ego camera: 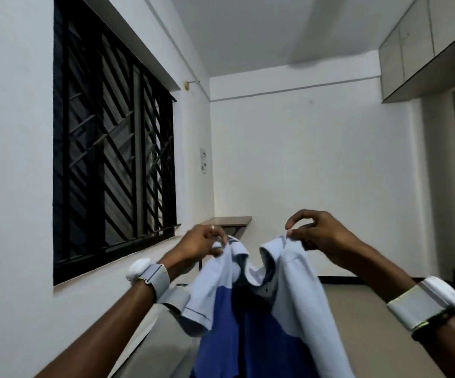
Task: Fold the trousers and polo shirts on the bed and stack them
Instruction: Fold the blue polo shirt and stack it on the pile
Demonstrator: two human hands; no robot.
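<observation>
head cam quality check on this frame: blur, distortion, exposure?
Head view: wide-angle bend shows in the slanted walls and the window grille; soft overall, with motion smear on the left hand and right hand pinching the polo shirt by its shoulders; indoor light is even, the window dark, with no glare and a faint shadow on the ceiling.

A two-tone polo shirt [251,309], pale blue across collar, shoulders and sleeves, royal blue below. Grey wristbands [154,278] carry white pods. White walls [316,173] frame a window [111,148] barred with a black diagonal-lattice grille; overhead cabinets [412,47] are pale grey.
</observation>
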